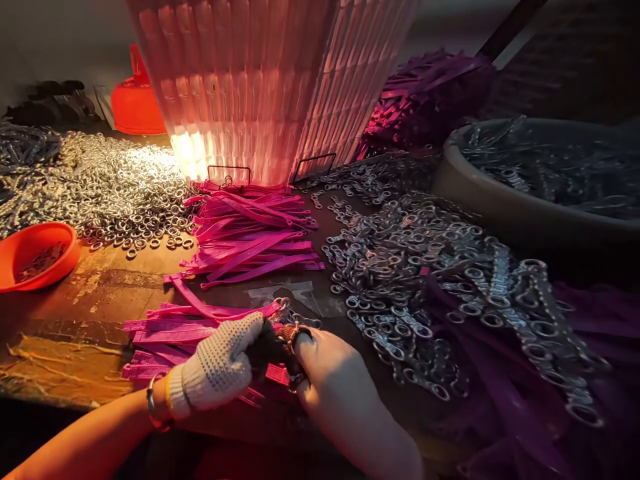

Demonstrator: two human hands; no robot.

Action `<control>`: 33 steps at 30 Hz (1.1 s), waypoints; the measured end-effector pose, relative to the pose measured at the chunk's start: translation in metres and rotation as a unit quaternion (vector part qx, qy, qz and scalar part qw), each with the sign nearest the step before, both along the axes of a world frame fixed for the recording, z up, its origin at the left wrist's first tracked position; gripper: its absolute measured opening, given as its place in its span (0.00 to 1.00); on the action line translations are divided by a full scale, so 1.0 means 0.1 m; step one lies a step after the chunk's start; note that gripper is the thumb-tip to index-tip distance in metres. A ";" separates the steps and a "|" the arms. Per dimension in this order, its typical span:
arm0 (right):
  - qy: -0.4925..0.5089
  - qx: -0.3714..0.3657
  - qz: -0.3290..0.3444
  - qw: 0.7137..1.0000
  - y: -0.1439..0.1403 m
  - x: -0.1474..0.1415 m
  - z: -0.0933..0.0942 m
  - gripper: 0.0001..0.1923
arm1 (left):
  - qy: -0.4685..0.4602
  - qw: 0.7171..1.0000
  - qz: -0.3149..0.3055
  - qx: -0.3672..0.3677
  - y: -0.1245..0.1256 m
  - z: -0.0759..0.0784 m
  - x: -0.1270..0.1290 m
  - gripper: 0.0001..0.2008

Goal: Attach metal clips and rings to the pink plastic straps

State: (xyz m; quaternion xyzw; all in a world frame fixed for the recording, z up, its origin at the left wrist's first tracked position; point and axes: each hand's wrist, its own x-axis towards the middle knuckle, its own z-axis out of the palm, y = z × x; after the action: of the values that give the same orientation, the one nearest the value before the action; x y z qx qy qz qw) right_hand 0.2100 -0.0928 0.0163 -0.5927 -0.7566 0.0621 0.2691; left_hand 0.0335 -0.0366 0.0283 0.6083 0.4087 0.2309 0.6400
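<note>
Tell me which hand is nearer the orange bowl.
Left. The gloved left hand lies right of the orange bowl, across bare tabletop; the bare right hand sits farther right, beyond the left hand.

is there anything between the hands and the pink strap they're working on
Nothing visible does. The gloved left hand and bare right hand already meet on the end of a pink strap, over the near strap pile.

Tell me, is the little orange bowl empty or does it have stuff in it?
Not empty. The orange bowl on the workbench sits upright with a small dark heap of pieces at its bottom; they are too dim to identify.
</note>
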 end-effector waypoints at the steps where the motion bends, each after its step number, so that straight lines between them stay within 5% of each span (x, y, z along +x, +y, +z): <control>1: 0.001 0.004 0.004 1.000 0.00 0.00 0.03 0.10 | 0.005 1.000 -0.014 -0.022 0.02 0.03 0.01 0.10; 5: -0.003 0.056 -0.042 0.998 0.00 -0.05 0.08 0.06 | -0.027 0.989 -0.006 -0.145 0.04 0.09 0.15 0.16; 8: 0.077 0.052 -0.061 0.994 0.01 -0.05 0.04 0.07 | -0.055 0.987 0.016 -0.150 0.05 0.07 0.31 0.19; 11: 0.258 -0.103 -0.043 0.960 0.06 0.07 -0.03 0.12 | -0.013 0.999 0.014 -0.050 0.20 0.01 0.47 0.17; 13: 0.297 -0.173 -0.071 0.936 0.11 0.21 -0.08 0.11 | 0.091 0.988 -0.029 0.120 0.40 -0.03 0.61 0.11; 15: 0.277 -0.152 -0.140 0.938 0.15 0.35 -0.15 0.10 | 0.198 0.935 -0.089 0.280 0.67 -0.06 0.79 0.05; 18: 0.266 -0.081 -0.202 0.939 0.17 0.49 -0.30 0.10 | 0.336 0.833 -0.129 0.419 1.05 -0.10 1.10 0.11; 20: 0.273 -0.072 -0.197 0.939 0.17 0.54 -0.39 0.10 | 0.414 0.763 -0.139 0.476 1.21 -0.15 1.29 0.15; 22: 0.273 -0.074 -0.179 0.942 0.18 0.56 -0.46 0.12 | 0.451 0.729 -0.148 0.493 1.27 -0.23 1.41 0.16; 26: 0.262 -0.086 -0.153 0.949 0.21 0.58 -0.54 0.18 | 0.456 0.722 -0.163 0.494 1.26 -0.38 1.46 0.16; 30: 0.233 -0.085 -0.162 0.955 0.22 0.60 -0.48 0.17 | 0.436 0.723 -0.192 0.500 1.25 -0.34 1.32 0.13; 31: 0.231 -0.068 -0.160 0.957 0.21 0.59 -0.43 0.17 | 0.415 0.738 -0.191 0.496 1.23 -0.29 1.26 0.12; 33: 0.236 -0.022 -0.144 0.961 0.20 0.58 -0.30 0.18 | 0.317 0.819 -0.168 0.448 1.18 -0.15 1.12 0.10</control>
State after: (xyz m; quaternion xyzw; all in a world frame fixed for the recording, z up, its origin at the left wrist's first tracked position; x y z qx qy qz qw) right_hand 0.2678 -0.0723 -0.0142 -0.6696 -0.5769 0.1777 0.4328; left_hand 0.1457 0.0809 0.0128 0.9268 0.3316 0.0718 0.1611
